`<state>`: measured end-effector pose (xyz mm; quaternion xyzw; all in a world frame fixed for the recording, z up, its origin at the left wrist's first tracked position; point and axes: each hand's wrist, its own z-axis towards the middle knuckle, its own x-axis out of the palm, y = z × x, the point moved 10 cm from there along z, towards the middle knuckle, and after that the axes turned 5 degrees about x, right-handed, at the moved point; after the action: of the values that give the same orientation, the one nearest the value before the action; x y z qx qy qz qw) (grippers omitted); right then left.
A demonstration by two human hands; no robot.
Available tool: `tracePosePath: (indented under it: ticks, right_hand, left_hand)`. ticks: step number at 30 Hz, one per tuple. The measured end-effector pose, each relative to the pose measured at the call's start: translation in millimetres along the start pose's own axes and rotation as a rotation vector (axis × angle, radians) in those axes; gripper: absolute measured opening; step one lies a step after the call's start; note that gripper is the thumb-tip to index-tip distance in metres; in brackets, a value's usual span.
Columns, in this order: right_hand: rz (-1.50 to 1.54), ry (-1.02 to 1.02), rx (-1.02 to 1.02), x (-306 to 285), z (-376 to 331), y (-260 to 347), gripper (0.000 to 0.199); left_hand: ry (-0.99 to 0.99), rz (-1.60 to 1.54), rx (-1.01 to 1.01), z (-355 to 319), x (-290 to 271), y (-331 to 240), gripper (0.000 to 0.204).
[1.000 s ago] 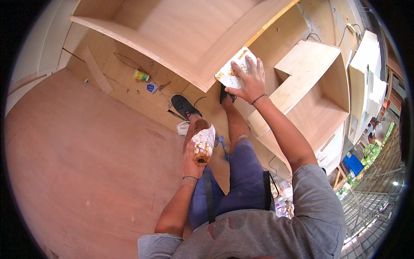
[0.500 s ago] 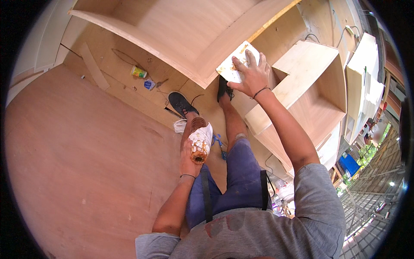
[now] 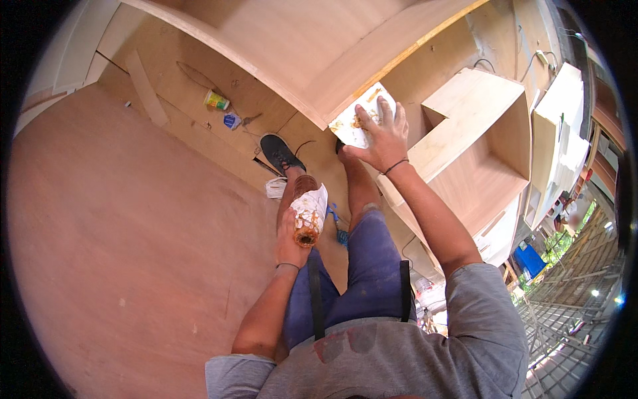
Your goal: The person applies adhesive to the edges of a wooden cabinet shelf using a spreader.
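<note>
You stood beside the big plywood panel (image 3: pixel 279 46), your right hand (image 3: pixel 380 136) spread flat on a glue-smeared white pad (image 3: pixel 355 120) at the panel's near edge. Your left hand (image 3: pixel 291 233) was clenched around a glue-caked container (image 3: pixel 308 211) held low by your thigh. If it tipped, glue could drip on the plywood floor (image 3: pixel 133 233), and the pad could slide off the edge.

Plywood floor (image 3: pixel 119 219), unfinished wood cabinet (image 3: pixel 478 133), daylight w/ greenery at right.
</note>
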<state>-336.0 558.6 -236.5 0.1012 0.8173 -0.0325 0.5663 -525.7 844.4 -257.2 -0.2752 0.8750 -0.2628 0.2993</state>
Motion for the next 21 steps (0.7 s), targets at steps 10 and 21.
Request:
tracePosePath:
  ticks: [10, 21]
  right_hand:
    - [-0.083, 0.047, 0.010, 24.8, -5.7, 7.4, 0.090]
    - [-0.141, 0.091, 0.023, 4.2, 6.8, 13.6, 0.087]
  left_hand:
    - [-0.039, -0.005, 0.013, -2.1, 0.4, 2.8, 0.089]
    - [0.038, -0.038, -0.033, 0.8, 5.1, 3.2, 0.091]
